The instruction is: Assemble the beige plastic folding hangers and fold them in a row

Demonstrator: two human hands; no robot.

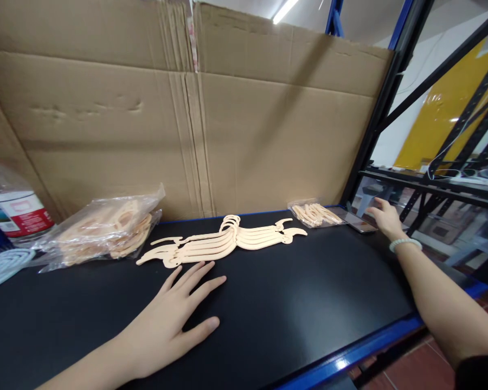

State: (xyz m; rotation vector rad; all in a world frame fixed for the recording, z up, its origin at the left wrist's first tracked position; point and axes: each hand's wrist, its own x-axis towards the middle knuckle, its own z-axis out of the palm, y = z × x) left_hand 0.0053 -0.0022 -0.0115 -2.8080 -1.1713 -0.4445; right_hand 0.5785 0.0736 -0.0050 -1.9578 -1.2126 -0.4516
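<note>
Several cream plastic folding hangers (211,244) lie overlapped in a row on the black tabletop, their hooks bunched at the middle. Spread flat with fingers apart, my left hand (173,309) is just in front of them, its fingertips close to their near edge and nothing in its grasp. My right hand (386,218), with a pale bead bracelet on the wrist, is stretched out at the far right, beside a phone (361,222) lying on the table. Its fingers are apart and I see nothing in them.
A clear bag of cream hanger pieces (106,227) lies at the left, near a red-capped bottle (14,206) and a pale blue woven item (6,266). A smaller bag of cream parts (315,213) lies back right. Cardboard (268,124) walls the rear; a black rack post (376,114) stands right.
</note>
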